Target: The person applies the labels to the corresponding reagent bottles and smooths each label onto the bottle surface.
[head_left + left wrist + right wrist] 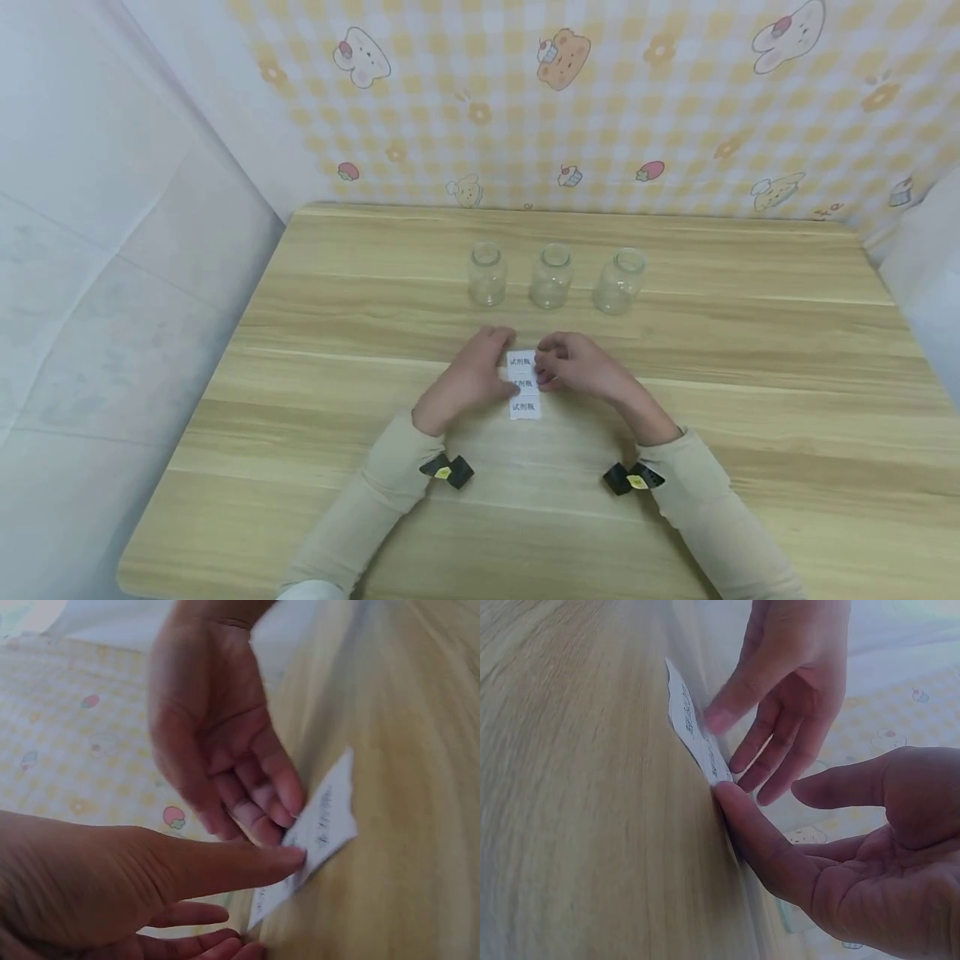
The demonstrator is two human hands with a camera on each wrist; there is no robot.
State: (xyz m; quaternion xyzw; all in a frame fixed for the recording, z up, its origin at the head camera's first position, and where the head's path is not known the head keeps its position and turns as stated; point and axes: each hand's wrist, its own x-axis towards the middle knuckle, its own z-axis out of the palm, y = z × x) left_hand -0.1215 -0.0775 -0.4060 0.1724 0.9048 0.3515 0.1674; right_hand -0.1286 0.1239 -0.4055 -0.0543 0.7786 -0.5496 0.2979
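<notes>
A white strip of three printed labels lies on the wooden table, running toward the person. My left hand is at its left side, thumb resting on the middle label and fingers extended beyond. At the right edge of the strip is my right hand, its fingers bent; in the right wrist view the index fingertip of the right hand touches the edge of the paper, with the thumb held apart from it. The left wrist view shows the left thumb on the paper.
Three clear glass jars without lids stand in a row behind the hands: a left one, a middle one and a right one. A checked, patterned covering rises behind the table's back edge.
</notes>
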